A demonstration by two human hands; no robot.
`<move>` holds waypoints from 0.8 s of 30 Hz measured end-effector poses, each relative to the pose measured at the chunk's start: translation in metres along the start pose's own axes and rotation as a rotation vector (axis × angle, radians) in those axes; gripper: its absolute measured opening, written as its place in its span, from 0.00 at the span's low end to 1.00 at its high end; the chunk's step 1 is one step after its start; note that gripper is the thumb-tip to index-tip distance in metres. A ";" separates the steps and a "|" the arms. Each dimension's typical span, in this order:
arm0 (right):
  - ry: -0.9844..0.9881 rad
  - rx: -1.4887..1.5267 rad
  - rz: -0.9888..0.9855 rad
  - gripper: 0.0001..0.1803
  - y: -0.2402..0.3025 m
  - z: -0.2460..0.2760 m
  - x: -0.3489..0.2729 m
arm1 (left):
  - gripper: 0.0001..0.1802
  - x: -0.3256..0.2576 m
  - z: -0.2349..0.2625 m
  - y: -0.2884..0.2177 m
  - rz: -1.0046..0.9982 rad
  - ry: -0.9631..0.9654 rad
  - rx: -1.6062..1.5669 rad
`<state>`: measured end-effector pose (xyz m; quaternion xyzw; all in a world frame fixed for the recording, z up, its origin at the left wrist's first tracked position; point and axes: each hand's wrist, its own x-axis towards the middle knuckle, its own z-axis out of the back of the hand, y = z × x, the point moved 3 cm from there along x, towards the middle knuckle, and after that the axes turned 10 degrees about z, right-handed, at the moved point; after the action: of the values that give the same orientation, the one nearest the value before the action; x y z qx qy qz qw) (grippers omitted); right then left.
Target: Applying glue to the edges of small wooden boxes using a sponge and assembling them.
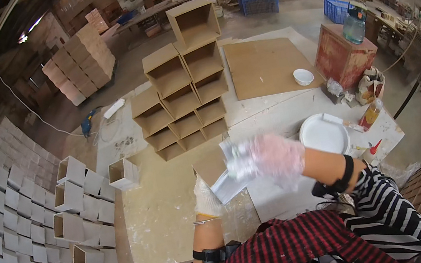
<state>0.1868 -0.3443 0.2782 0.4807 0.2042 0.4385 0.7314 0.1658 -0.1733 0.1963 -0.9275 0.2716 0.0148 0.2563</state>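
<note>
My left hand [207,197], in a white knit glove, grips a small open box [209,169] by its near left edge. The box is tilted over the table, brown inside with a white outer side. My right hand [281,157], in a thin clear glove, is smeared by motion at the box's right side. Some whitish, greenish-tinged thing [236,162] shows at its fingertips, too blurred to name. Beyond the hands, several brown open boxes [181,98] stand stacked in steps on the table. A round white tub [325,135] is to the right of my right hand.
White boxes [32,236] are piled at the left, with one box [123,174] on the table's left edge. A brown board [272,66] bears a white bowl [303,77]. Bottles [370,114] stand at the right. A blue-handled tool [89,123] lies at the far left.
</note>
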 end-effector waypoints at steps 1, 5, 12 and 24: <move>-0.001 -0.002 -0.003 0.45 0.001 -0.001 -0.001 | 0.30 0.000 0.001 -0.001 0.001 0.003 -0.002; 0.027 -1.114 0.503 0.36 0.025 0.010 0.008 | 0.29 -0.008 0.002 0.001 0.000 -0.167 0.170; 0.029 -1.077 0.448 0.22 0.044 0.017 0.002 | 0.31 -0.013 0.005 0.002 -0.013 -0.305 0.278; 0.010 -1.154 0.408 0.30 0.036 0.013 0.020 | 0.31 -0.017 -0.010 0.006 0.023 -0.433 0.252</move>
<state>0.1909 -0.3289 0.3189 0.0344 -0.1590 0.6117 0.7742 0.1472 -0.1743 0.2053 -0.8603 0.2206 0.1819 0.4220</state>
